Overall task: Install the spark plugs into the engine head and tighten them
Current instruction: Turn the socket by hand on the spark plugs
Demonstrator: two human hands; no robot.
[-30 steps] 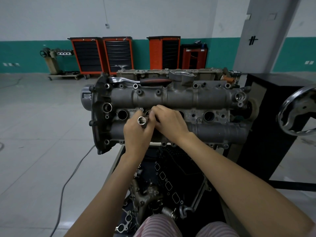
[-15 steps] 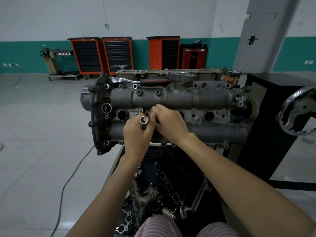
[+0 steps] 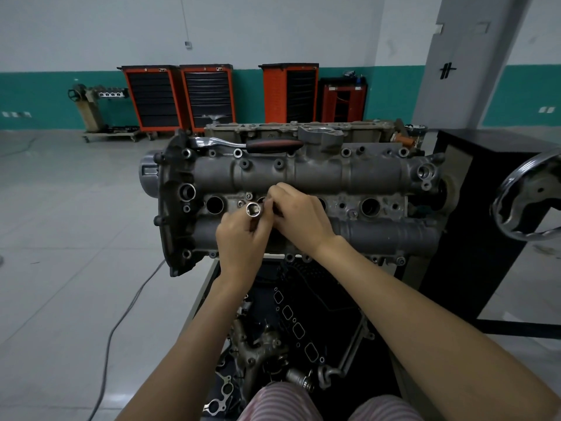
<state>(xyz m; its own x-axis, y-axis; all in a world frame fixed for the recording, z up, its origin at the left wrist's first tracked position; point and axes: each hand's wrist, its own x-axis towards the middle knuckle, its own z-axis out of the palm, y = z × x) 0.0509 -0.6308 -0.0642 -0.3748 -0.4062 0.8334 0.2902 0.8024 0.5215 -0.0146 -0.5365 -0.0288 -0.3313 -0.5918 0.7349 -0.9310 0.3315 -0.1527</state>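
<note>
In a workshop lined with orange tool cabinets point(image 3: 151, 98), our left hand point(image 3: 243, 238) grips a socket point(image 3: 253, 209) at the engine head point(image 3: 318, 177); our right hand point(image 3: 300, 214) pinches something we cannot make out.

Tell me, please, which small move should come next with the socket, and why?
Probably lower the socket into the second plug well: the left hand holds it open end up beside that well, the right hand pinches something dark there, and the ratchet lies unused on the engine head.

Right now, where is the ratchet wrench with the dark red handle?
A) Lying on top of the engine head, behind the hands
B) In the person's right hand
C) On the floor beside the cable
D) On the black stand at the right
A: the ratchet wrench lies untouched along the top of the engine head, beyond both hands.
</note>
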